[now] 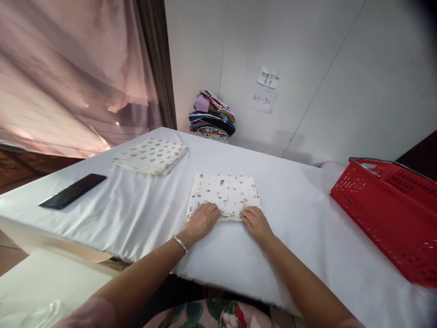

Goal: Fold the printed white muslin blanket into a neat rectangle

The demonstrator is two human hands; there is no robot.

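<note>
A folded white cloth point(223, 193) printed with small grey, green and pink figures lies flat on the white-covered table in front of me. My left hand point(205, 219) grips its near edge toward the left corner, fingers together over the top; a silvery bracelet is on that wrist. At the near right corner, my right hand point(255, 221) pinches the same edge, thumb side inward. Layers of the fold show between the two hands. The undersides of my fingers are hidden.
Another folded cloth point(152, 156) with grey prints lies back left on the table point(290, 191). A black phone-like slab point(73, 191) rests near the left edge. A red perforated basket point(385, 214) stands at right. Stacked fabrics point(213, 116) sit beyond the table by the wall.
</note>
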